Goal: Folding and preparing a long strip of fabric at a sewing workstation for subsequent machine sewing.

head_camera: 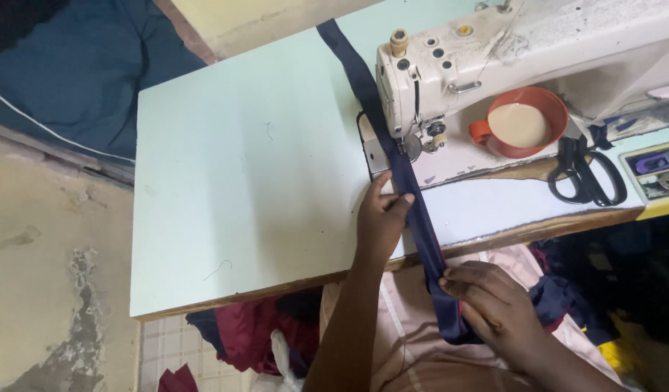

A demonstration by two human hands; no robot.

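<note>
A long navy fabric strip (414,207) runs from the far table edge, under the sewing machine's (494,58) presser foot, and down off the near edge. My left hand (381,218) rests flat on the table, its fingertips pressing the strip's left edge just in front of the needle plate. My right hand (494,305) pinches the strip below the table's near edge, over my lap, holding the folded strip between thumb and fingers.
An orange cup (523,123) sits on the machine bed beside black scissors (585,174). The pale green table (240,167) spreads wide to the left. Dark blue cloth (80,65) lies on the floor at upper left; more fabric scraps (254,334) pile below the table.
</note>
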